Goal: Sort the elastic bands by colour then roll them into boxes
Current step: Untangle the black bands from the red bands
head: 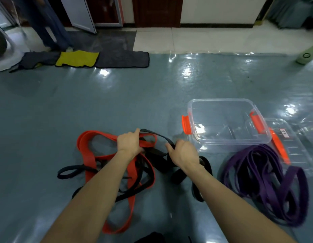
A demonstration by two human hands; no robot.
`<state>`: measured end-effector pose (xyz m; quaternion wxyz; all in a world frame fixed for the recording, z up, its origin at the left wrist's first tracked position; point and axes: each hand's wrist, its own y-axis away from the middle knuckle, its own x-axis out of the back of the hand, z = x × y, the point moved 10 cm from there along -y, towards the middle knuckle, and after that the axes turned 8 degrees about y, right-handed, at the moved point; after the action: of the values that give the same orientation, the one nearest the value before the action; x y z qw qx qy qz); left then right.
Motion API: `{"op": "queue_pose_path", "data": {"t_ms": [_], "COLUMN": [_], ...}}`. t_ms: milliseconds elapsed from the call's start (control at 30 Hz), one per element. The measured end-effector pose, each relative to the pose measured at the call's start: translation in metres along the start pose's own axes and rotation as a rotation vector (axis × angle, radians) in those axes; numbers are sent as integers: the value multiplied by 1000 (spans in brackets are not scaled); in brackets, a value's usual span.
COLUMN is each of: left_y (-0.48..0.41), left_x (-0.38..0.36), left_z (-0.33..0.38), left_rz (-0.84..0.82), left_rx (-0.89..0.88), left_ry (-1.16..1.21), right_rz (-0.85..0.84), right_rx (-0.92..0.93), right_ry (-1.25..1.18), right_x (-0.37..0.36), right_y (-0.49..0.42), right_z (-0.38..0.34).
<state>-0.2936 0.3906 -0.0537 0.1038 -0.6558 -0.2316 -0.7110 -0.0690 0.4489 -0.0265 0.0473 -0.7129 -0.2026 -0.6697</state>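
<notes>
Left grip and right grip both pinch one black band, raised between them, probably to free it from red bands. Purple bands piled at 3 o'clock, box at 1 o'clock.

1. On my feed the floor sheet is clear plastic film, glossy and wrinkled, throwing hard glare over a blue-grey surface.
2. The box is transparent hard plastic, smooth and shiny. Its latches are opaque orange plastic.
3. The lid looks like the same clear plastic, with ribbing.
4. The red bands read as rubber, smooth with a dull sheen.
5. The black bands look like matt rubber.
6. The purple bands are matt and rubbery too.
7. The yellow cloth and grey cloth are soft, matt fabric.
8. Farther off I see pale, smooth tiles and a dark wood door.
</notes>
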Motion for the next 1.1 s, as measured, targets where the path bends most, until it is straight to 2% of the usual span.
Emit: {"op": "queue_pose_path", "data": {"t_ms": [100, 200, 233, 267, 367, 433, 500, 567, 633, 700, 733, 767, 833, 900, 1000, 1033, 1100], "left_y": [-2, 7, 10, 11, 19, 27, 29, 36, 45, 53, 60, 68, 82, 93, 98, 101, 113], "left_x": [6, 44, 51, 52, 39, 49, 65, 69, 78, 84, 84, 83, 86, 102, 151, 170, 205], "left_z": [-9, -63, -86, -104, -122, -100, -52, 10, 57, 94, 114, 134, 166, 187, 193, 196, 217], "left_rz": [74, 312, 346, 311, 40, 41, 71, -49, -89, -99, -165, -261, -365, -268, -39, -26, -136], "left_rx": [1, 220, 295, 355, 428, 327, 76, -215, -360, -410, -450, -487, -521, -511, -473, -489, -557], "left_ry": [-22, 220, 270, 292, 269, 255, 350, 502, 485, 401, 425, 500, 693, 833, 1055, 1127, 1212], "right_rz": [-6, -5, -11, -23, -41, -14, 34, 63, 77, 40, 16, 1, -28, 7, 54, 35, -9], "right_rx": [-26, -41, -36, -22, 62, 129, 168, 151, 166, 196, 212, 231, 259, 278, 323, 340, 410], "right_ry": [-20, -45, -59, -79, -127, -168, -183, -206, -181, -102, -58, -41, -216, -458, -678, -733, -760], "right_x": [1, 4, 5, 6, 19, 40, 67, 93, 115, 134, 145, 158, 186, 226, 275, 287, 307], "right_y": [-1, -3, -3, -2, 2, 6, 11, 15, 19, 26, 31, 36, 42, 51, 62, 66, 74], "right_z": [9, 18, 17, 14, -6, -17, -20, -13, -3, 11, 18, 27, 44, 68, 109, 121, 136]}}
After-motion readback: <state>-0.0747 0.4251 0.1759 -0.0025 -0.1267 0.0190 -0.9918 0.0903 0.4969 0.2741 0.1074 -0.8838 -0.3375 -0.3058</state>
